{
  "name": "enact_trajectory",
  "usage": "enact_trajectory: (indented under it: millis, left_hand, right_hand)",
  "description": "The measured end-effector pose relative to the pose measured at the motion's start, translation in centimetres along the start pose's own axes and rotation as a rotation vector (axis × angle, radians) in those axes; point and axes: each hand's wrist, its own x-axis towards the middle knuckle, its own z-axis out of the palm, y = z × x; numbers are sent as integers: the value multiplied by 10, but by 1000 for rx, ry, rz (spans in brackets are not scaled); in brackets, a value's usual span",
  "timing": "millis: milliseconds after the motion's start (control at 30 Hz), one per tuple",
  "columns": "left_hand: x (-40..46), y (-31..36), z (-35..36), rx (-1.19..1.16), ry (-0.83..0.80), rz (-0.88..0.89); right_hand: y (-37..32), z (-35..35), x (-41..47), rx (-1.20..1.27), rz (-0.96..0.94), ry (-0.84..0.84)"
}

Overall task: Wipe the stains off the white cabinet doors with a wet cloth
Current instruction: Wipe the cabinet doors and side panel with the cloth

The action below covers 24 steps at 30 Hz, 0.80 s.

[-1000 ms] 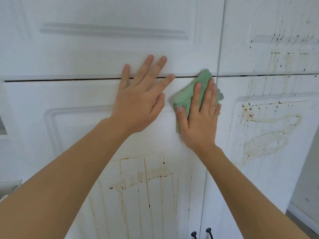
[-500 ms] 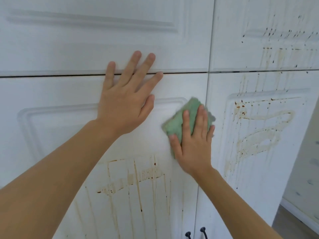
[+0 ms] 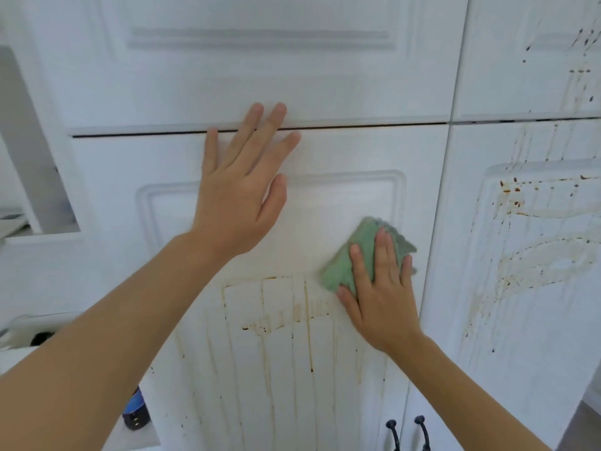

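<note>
The green cloth (image 3: 349, 258) lies flat against the lower left cabinet door (image 3: 325, 206), near its right edge and just above the brown drip stains (image 3: 286, 317). The right hand (image 3: 380, 288) presses it there with straight fingers (image 3: 383, 252) spread over it; nothing is pinched. The left hand (image 3: 240, 193) rests open on the same door higher up, its fingertips reaching over the gap to the upper door (image 3: 260, 76). The cloth looks soft, light and limp, so I judge it will fold under the palm and is best held by flat pressure in its middle. The right door (image 3: 520, 271) carries heavier stains, not yet wiped. Two dark handles (image 3: 406, 434) show below.
</note>
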Motion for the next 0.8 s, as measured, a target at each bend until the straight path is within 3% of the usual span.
enact_trajectory:
  millis: [133,233,433,567,633,800]
  left_hand:
    - [-11,-28,-15,37,6,-102]
    - [-18,-39,-15,80,4,-67]
    - [-22,-43,-11,127,41,-53]
    - [-24,-49,-24,98,-13,-11]
    - [-32,-57,-30,130,-31,15]
    - [-61,-73,-31,215,11,-75]
  right_hand:
    - [-22,-27,92,94,84,119]
    - [-45,-16,81,94,66,137]
    - [-52,28,-24,-85,-342,-46]
    - [-34,20,-9,-116,-550,-27]
    - [-41,3,35,-57,-512,46]
    - [-94,-11,109,79,-40,268]
